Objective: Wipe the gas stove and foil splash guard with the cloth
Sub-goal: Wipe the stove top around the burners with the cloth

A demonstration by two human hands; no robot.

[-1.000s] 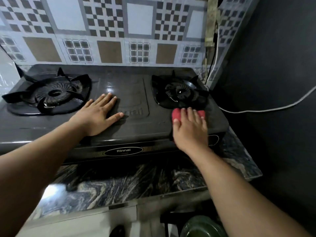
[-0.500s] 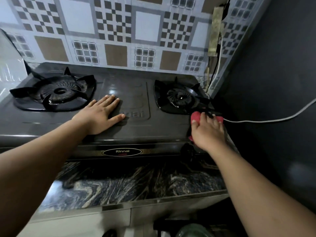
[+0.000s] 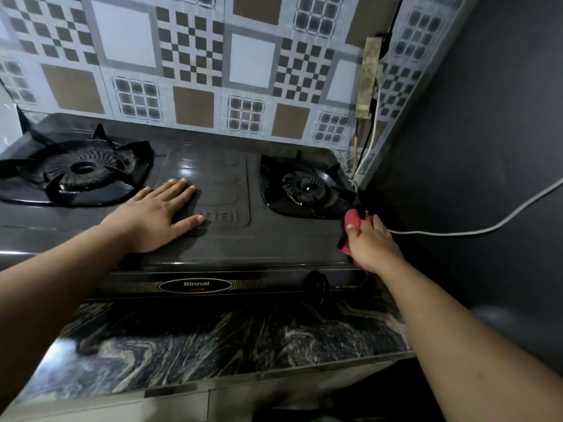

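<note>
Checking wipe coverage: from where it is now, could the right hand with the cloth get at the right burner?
Probably yes. The right hand holds the red cloth at the stove's right edge, just beside the right burner, with nothing between them.

"Rinnai" on the gas stove [image 3: 274,248] front badge [image 3: 195,285]
</note>
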